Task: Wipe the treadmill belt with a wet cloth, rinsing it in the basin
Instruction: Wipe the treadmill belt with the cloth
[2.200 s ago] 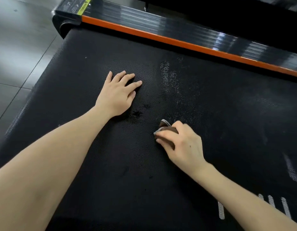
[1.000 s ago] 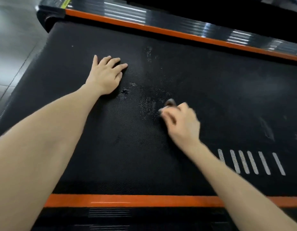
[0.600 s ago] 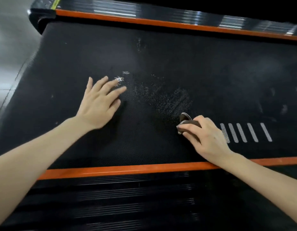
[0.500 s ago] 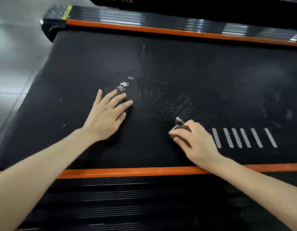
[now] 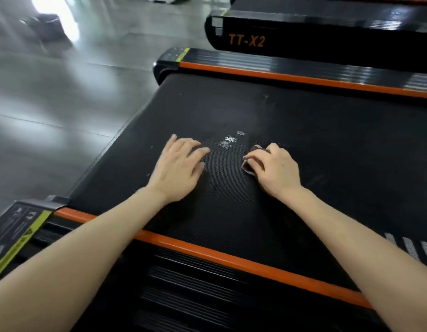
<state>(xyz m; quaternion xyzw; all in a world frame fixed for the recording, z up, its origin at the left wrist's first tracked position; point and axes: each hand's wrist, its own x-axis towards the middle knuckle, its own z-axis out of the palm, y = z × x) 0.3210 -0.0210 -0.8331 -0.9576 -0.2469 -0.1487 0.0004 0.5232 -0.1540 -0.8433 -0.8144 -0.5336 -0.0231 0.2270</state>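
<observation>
- closest to me, both forearms are reaching over the orange-edged near rail (image 5: 207,252) and onto the treadmill belt (image 5: 327,140).
- the left hand (image 5: 177,167) is lying palm down on the belt, fingers straight and slightly spread, holding nothing. it looks to be bracing the person.
- the right hand (image 5: 277,168) is curling its fingers over the cloth (image 5: 248,167), a small dark wad with a pale edge, and pressing it onto the belt just right of the left hand.
- just beyond, between the two hands, white flecks (image 5: 229,141) are showing on the textured surface. to my eye that patch is calling for the next strokes.
- to do it well, i'd say the person should be opening the wad for more contact, pressing firmly into the weave, and overlapping the passes across the flecks.
- the basin is nowhere in view, so a rinse would be meaning a reach outside what i can see.
- farther off, the far rail (image 5: 303,79) is bordering the belt. a second treadmill (image 5: 246,40) marked tt-x2 is standing behind it on the glossy floor (image 5: 63,104).
</observation>
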